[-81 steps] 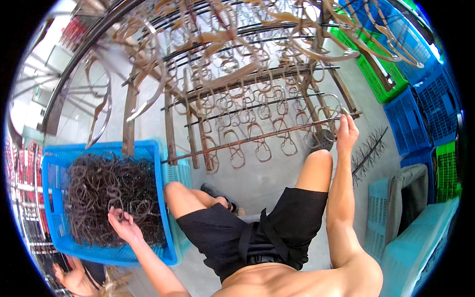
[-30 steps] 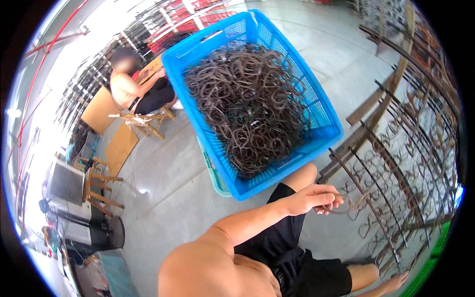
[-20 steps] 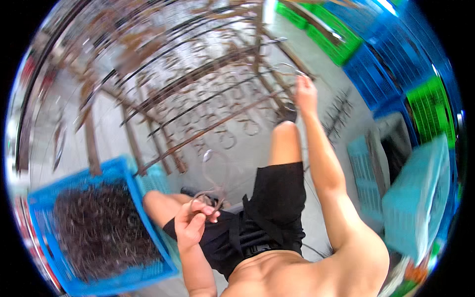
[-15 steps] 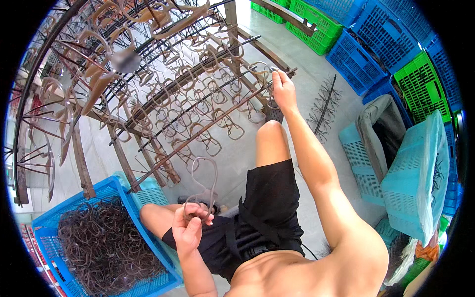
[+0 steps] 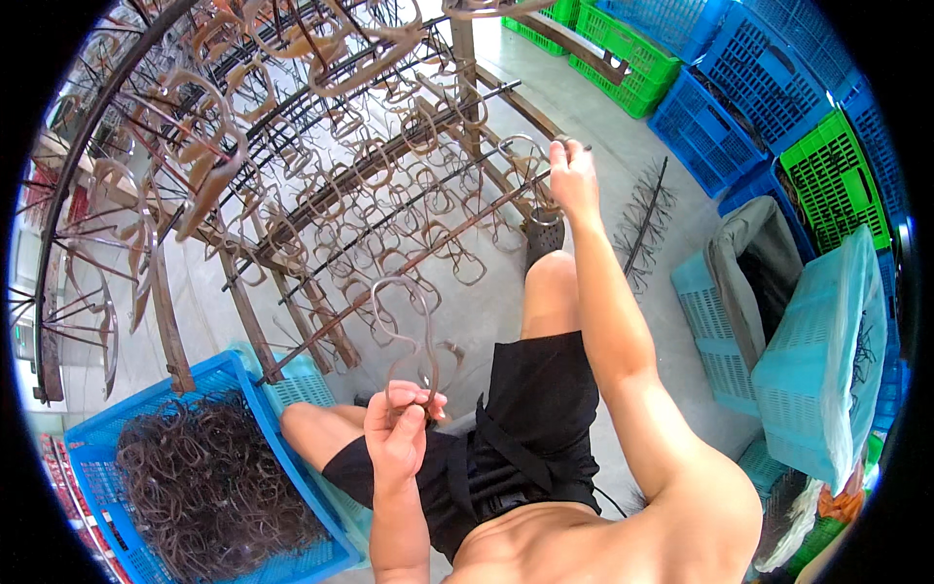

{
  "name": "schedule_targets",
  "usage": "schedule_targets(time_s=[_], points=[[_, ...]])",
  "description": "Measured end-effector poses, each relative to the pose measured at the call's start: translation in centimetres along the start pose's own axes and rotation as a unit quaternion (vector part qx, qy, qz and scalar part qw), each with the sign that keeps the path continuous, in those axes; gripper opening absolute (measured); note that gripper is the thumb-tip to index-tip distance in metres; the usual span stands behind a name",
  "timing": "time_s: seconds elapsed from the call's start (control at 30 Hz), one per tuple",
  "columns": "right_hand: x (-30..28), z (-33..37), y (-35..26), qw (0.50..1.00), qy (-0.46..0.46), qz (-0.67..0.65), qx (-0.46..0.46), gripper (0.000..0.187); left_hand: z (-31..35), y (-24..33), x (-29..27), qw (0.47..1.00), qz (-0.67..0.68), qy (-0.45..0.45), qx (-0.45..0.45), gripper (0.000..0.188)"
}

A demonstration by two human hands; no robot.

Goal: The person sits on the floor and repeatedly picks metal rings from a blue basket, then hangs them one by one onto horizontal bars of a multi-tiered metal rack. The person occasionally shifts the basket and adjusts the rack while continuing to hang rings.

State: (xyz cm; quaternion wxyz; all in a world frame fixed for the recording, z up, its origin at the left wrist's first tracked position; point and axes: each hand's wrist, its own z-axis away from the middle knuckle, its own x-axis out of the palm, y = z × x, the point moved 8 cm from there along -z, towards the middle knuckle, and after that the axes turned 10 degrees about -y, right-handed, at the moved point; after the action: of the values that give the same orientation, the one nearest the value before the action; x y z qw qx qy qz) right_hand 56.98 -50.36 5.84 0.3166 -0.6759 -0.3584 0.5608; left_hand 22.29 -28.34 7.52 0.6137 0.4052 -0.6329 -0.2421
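My left hand (image 5: 397,438) is closed in a pinch on a thin brown eyeglass frame (image 5: 427,321), its figure-eight outline standing up above the fingers. Behind it, part of a second loop shows, and I cannot tell if it is held too. My right arm stretches forward, and my right hand (image 5: 574,180) is closed at the far end of a long metal rod (image 5: 418,260). Its fingers pinch another eyeglass frame (image 5: 547,216) there; whether that one hangs on the rod is hidden. Several similar brown frames dangle from the rods on the rack.
A blue crate (image 5: 321,526) heaped with dark frames (image 5: 209,487) stands at my left. The rack's wooden post (image 5: 161,311) rises behind it. A spiked rod (image 5: 644,224) lies on the floor. Light-blue baskets (image 5: 803,360) and stacked blue and green crates (image 5: 837,175) line the right.
My left hand has moved slightly up and right with its eyeglass frame. My right hand stays at the rod's end, its fingers shifted a little. The whole view has shifted slightly.
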Motion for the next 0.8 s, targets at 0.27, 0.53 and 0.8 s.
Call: schedule_targets(time_s=[0.27,0.53,0.8], points=[[2.5,1.6,2.8,0.973,-0.075,-0.216,0.02,0.031,0.7,-0.6,-1.3,0.999,0.009,0.031,-0.006,0.01],[3.7,3.3,4.5,0.922,0.015,-0.387,-0.001,0.027,0.0,-1.3,-1.4,0.998,-0.012,0.04,-0.038,0.01],[3.5,2.6,2.6,0.96,0.004,-0.276,-0.049,0.022,-0.8,-2.4,-1.1,0.999,0.006,0.016,-0.045,0.011]])
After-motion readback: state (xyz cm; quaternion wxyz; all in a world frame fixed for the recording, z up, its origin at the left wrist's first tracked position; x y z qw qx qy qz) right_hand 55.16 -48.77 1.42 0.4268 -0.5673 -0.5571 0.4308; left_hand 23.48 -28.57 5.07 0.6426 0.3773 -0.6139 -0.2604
